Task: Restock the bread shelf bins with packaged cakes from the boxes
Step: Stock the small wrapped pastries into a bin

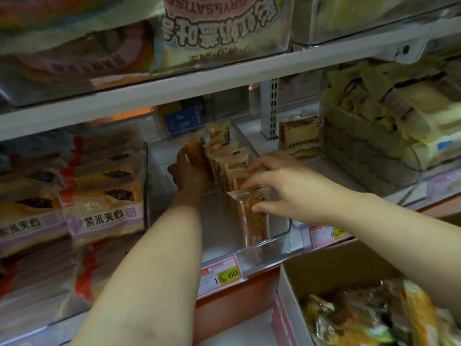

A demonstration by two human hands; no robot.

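Right grip: the front packet (252,216) is being pinched by the right hand (282,188), with fingers over its top seal and the thumb against its face.
Left grip: the rear packets (197,153) are being clasped by the left hand (189,171), with fingers curled round their near edge.
Row: the cakes are being stood on edge in a row (224,156) along the right wall of the clear bin (274,243), with the front packet touching the one behind it.
Bin: its left floor is being left bare, and a price label (220,274) is being shown below its front lip.
Supply: more packaged cakes are being held loose in the cardboard box (324,260), below and to the right of the bin.
Neighbours: sandwich packs (99,196) are being displayed in the bin to the left.
Step, as judged: the row is being squared up, with restocking seemingly part done.
Doing it well: both ends should be pressed together gently and the packets kept upright. The wrappers should be held by their seals so the soft cakes are not being crushed. The bare left side looks free to be filled next.
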